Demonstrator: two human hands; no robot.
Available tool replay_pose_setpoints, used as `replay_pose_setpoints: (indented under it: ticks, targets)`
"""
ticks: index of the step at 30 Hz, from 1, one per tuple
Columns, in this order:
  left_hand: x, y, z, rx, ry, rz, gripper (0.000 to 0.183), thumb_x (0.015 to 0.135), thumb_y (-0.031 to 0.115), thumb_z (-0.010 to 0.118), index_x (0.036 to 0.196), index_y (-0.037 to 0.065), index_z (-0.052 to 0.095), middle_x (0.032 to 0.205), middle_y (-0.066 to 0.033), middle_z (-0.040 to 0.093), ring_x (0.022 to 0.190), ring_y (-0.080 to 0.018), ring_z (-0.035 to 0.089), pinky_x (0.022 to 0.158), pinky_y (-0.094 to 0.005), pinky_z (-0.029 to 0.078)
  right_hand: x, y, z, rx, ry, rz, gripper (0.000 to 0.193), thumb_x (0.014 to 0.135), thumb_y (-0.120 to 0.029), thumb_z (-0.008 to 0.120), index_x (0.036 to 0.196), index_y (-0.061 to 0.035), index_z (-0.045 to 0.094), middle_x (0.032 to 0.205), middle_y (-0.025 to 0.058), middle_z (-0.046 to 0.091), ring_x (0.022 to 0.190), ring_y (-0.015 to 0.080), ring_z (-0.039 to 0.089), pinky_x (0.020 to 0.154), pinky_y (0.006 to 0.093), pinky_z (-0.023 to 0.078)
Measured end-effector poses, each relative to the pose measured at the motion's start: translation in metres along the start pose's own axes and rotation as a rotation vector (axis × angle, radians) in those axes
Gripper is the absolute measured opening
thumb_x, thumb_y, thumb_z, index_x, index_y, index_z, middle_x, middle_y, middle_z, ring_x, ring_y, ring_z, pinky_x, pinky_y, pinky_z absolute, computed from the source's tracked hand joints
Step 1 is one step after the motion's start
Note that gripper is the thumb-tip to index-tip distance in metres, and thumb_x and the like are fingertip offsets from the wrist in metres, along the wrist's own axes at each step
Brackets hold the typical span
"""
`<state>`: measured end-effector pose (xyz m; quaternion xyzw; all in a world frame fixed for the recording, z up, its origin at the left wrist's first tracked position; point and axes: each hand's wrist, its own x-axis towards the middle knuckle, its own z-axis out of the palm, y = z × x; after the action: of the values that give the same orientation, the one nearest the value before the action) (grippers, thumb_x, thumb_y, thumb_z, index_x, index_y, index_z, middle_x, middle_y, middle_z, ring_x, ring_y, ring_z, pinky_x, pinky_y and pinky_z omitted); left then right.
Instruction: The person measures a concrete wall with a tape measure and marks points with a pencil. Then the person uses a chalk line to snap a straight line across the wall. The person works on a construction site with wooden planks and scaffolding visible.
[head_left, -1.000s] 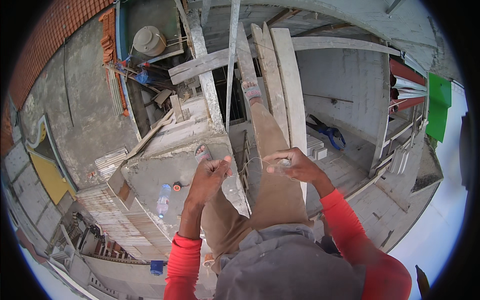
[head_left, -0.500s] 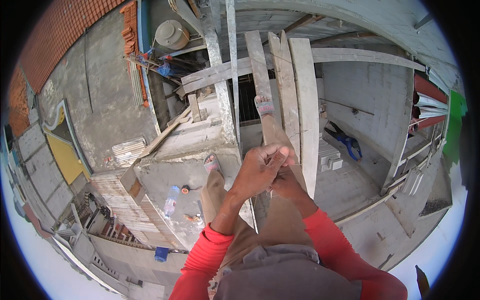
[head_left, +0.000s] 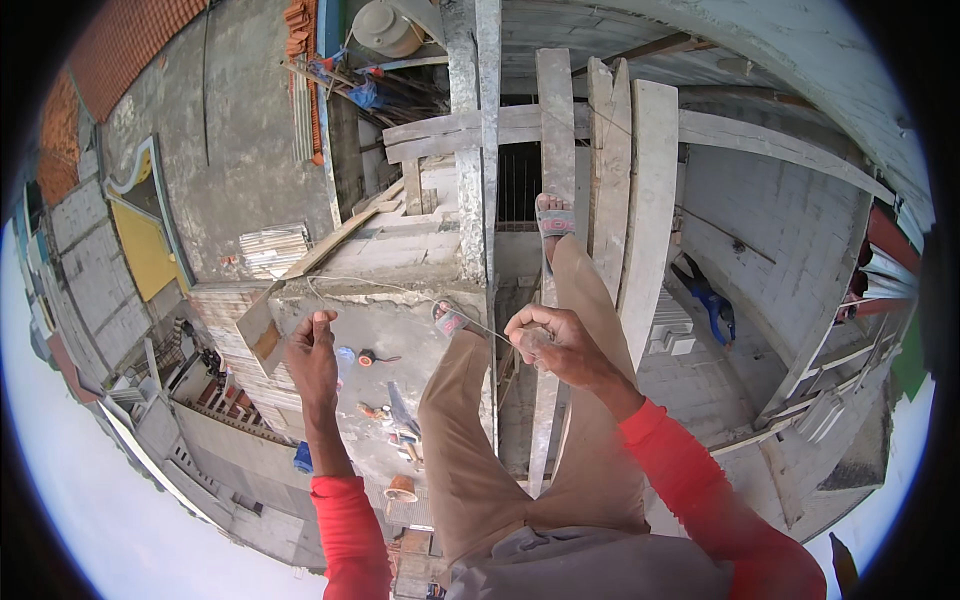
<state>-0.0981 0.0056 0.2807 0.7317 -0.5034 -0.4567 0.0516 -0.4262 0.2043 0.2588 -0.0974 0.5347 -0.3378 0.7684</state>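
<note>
A thin pale string [head_left: 385, 284] runs in a slack arc between my two hands. My left hand [head_left: 314, 355], raised over the concrete ledge, has thumb and fingers pinched together at one end of the string. The other part of the string leads to my right hand [head_left: 560, 345], whose fingers are curled closed on it in front of my right thigh. One sandalled foot [head_left: 449, 319] rests on the concrete ledge; the other foot [head_left: 554, 215] stands on a narrow wooden plank [head_left: 556, 125].
Two wider planks [head_left: 652, 190] lie beside it, over a drop to a lower floor, where a person in dark blue [head_left: 712, 305] is. On the ledge lie a tape measure [head_left: 368, 357], hand tools [head_left: 403, 415] and a bucket [head_left: 401, 488]. A metal post [head_left: 489, 150] rises ahead.
My hands were together in front of my right leg. They have moved apart, the left one out to the left, and the string now shows stretched loosely between them.
</note>
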Motion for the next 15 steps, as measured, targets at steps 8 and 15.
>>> replay_pose_setpoints:
  ticks: [8, 15]
  targets:
    - [0.116, -0.073, 0.11, -0.507, -0.146, -0.219, 0.021, 0.114, 0.027, 0.057, 0.112, 0.01, 0.07, 0.077, 0.009, 0.051, 0.058, -0.0004, 0.035, 0.049, -0.0193, 0.026, 0.17, 0.08, 0.002, -0.177, 0.261, -0.218, 0.046, 0.098, -0.026, 0.072, 0.134, 0.0019, 0.062, 0.09, 0.0061, 0.064, 0.074, 0.0144, 0.06, 0.067, 0.0316, 0.051]
    - [0.155, -0.125, 0.196, -0.68, -0.36, -0.397, 0.03, 0.114, 0.04, 0.052, 0.108, 0.012, 0.061, 0.095, -0.0028, 0.068, 0.066, -0.0057, 0.045, 0.049, -0.021, 0.03, 0.309, 0.105, 0.051, -0.58, 0.532, -0.719, 0.043, 0.094, -0.026, 0.082, 0.127, -0.0018, 0.066, 0.088, 0.0153, 0.071, 0.079, 0.019, 0.068, 0.073, 0.0357, 0.055]
